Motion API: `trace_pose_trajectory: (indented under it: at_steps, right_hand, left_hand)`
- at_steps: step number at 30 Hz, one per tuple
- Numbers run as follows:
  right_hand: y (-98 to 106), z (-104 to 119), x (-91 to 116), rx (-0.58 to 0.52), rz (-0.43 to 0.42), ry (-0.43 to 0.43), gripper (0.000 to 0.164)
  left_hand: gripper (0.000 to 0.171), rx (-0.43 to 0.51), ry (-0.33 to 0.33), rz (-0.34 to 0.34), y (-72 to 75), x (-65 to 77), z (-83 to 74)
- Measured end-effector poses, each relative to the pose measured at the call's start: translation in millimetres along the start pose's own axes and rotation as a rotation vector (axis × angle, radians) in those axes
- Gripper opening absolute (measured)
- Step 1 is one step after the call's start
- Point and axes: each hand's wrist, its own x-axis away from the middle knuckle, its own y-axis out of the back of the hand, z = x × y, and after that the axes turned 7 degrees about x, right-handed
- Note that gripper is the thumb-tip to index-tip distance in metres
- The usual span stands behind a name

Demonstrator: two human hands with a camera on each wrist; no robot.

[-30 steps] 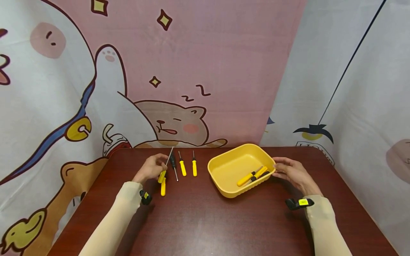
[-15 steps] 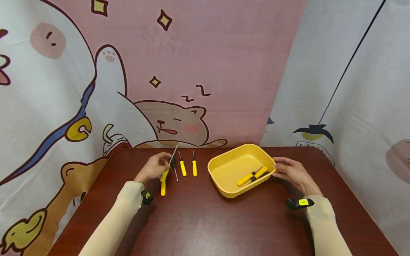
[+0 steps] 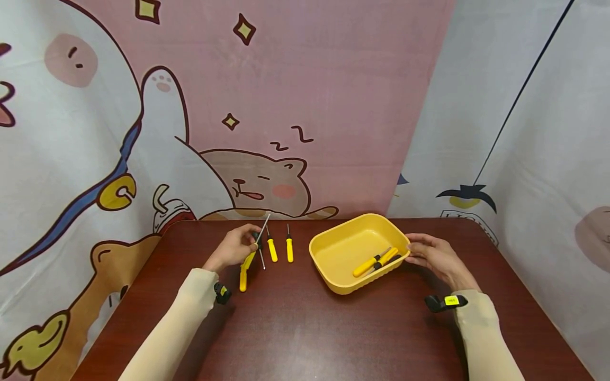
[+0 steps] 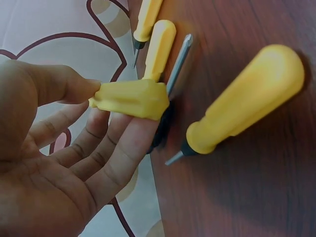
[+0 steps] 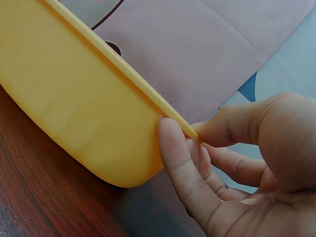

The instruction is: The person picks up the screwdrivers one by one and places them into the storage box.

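Note:
In the head view my left hand (image 3: 233,247) pinches a screwdriver by its yellow handle (image 4: 129,98), its metal shaft slanting up and to the right. A second yellow-handled screwdriver (image 3: 243,280) lies just below that hand. Beside the fingers is a black-handled screwdriver (image 4: 179,66), its shaft toward me, its handle partly hidden. My right hand (image 3: 440,259) pinches the rim of a yellow plastic tub (image 5: 89,113) at its right corner, thumb and fingers on either side of the edge. Inside the tub lie yellow-handled screwdrivers (image 3: 367,266) and a darker handle.
Two more yellow-handled screwdrivers, one (image 3: 272,251) beside the other (image 3: 289,251), lie between the left hand and the tub. The brown table (image 3: 305,328) ends at a cartoon-printed cloth (image 3: 352,106) along its back.
My left hand has shifted slightly right with the screwdriver, whose shaft now leans further right and crosses in front of the black-handled one. The right hand and tub have stayed put.

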Motion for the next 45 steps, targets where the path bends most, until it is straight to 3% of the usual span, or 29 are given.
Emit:
trace_pose_trajectory:
  at_steps: [16, 25, 45]
  right_hand:
    - [0, 0, 0, -0.009, -0.001, 0.0, 0.055]
    - [0, 1, 0, -0.025, 0.009, -0.004, 0.054]
    - [0, 1, 2, -0.001, 0.004, -0.01, 0.058]
  left_hand:
    - [0.042, -0.098, -0.076, 0.038, -7.3, -8.0, -19.2]
    - [0.042, -0.099, -0.136, 0.061, -12.0, -11.9, -28.9]
    - [0.043, -0.08, -0.159, 0.087, -21.7, -13.9, -45.7]
